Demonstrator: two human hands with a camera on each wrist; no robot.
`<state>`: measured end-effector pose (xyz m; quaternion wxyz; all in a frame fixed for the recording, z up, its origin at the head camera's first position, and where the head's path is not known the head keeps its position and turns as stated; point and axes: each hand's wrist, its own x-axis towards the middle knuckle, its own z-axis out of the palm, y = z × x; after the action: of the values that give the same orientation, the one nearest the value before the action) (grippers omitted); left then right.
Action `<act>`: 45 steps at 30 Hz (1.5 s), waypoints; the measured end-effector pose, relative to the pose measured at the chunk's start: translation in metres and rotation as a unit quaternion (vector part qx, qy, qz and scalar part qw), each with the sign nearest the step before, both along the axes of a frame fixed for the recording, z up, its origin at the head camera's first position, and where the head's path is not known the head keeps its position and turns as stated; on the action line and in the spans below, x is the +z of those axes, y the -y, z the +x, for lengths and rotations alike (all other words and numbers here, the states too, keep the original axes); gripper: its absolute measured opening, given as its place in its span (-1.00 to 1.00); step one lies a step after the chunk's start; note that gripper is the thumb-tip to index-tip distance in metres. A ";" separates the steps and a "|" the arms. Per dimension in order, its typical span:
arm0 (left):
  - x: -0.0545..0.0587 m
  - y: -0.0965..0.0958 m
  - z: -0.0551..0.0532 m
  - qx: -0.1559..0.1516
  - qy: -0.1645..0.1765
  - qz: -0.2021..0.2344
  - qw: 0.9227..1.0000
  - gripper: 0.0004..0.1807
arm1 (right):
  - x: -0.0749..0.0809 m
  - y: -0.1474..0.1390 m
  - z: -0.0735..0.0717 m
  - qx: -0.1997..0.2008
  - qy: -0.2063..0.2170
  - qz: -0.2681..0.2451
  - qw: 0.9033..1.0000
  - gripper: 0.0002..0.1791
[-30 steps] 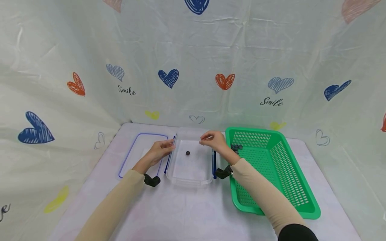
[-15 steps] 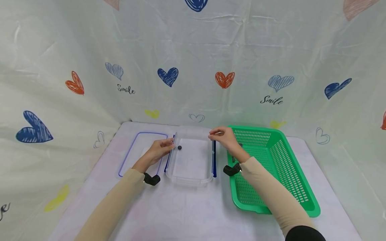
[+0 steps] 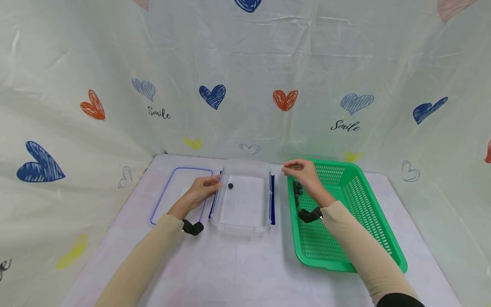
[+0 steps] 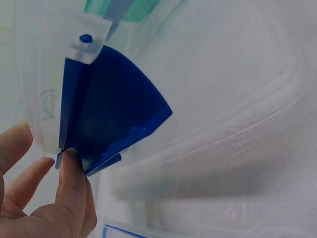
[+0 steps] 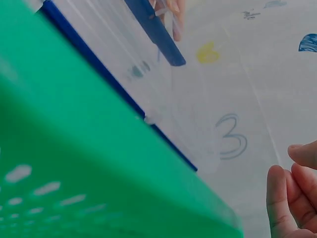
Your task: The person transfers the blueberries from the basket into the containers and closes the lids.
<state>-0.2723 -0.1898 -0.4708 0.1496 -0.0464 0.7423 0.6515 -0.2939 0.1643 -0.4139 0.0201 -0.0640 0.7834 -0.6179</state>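
A clear plastic box (image 3: 245, 204) with blue side latches stands in the middle of the table. One small dark round berry, like a blueberry (image 3: 230, 186), lies in it near the left wall. My left hand (image 3: 199, 194) holds the box's left rim; in the left wrist view its fingers (image 4: 69, 191) touch the hanging blue latch (image 4: 114, 99). My right hand (image 3: 303, 172) hovers above the near-left part of the green basket (image 3: 345, 251), its fingers loosely bent with nothing between them. Several similar dark berries (image 3: 297, 189) lie along the basket's left wall, partly below the hand.
To the left of the box lies a clear lid (image 3: 172, 183) with a blue seal, partly behind the left forearm. A white sheet printed with hearts hangs behind the table (image 3: 238, 273). The basket's tall wall stands right beside the box's right latch (image 3: 272, 200).
My right hand has moved right, from above the box to above the basket. The berry in the box has rolled left and back. The left hand stays at the rim.
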 end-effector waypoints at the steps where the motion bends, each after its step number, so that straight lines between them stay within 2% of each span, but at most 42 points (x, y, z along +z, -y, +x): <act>1: 0.000 0.000 0.000 -0.001 0.000 0.001 1.000 -0.41 | -0.001 -0.003 0.000 -0.003 -0.001 -0.003 1.000 -0.71; 7: 0.001 0.000 0.000 0.001 0.003 0.008 1.000 -0.41 | -0.005 -0.018 0.002 -0.014 -0.009 0.009 1.000 -0.61; 18: 0.002 -0.001 0.004 0.005 0.010 0.004 1.000 -0.42 | -0.017 -0.039 0.008 -0.015 0.004 0.046 0.999 -0.59; 27: 0.001 -0.001 0.004 0.005 0.002 -0.004 1.000 -0.41 | -0.027 -0.050 0.011 -0.017 0.021 0.051 0.998 -0.59; 36: 0.000 -0.001 0.004 0.004 -0.001 0.001 1.000 -0.41 | -0.040 -0.062 0.017 0.007 0.008 0.091 0.996 -0.55; 45: 0.001 -0.002 0.003 0.006 0.002 0.005 1.000 -0.42 | -0.051 -0.069 0.020 0.028 0.016 0.090 0.995 -0.55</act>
<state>-0.2693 -0.1883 -0.4699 0.1475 -0.0510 0.7389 0.6555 -0.2739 0.2330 -0.4648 0.0559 -0.0742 0.8331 -0.5453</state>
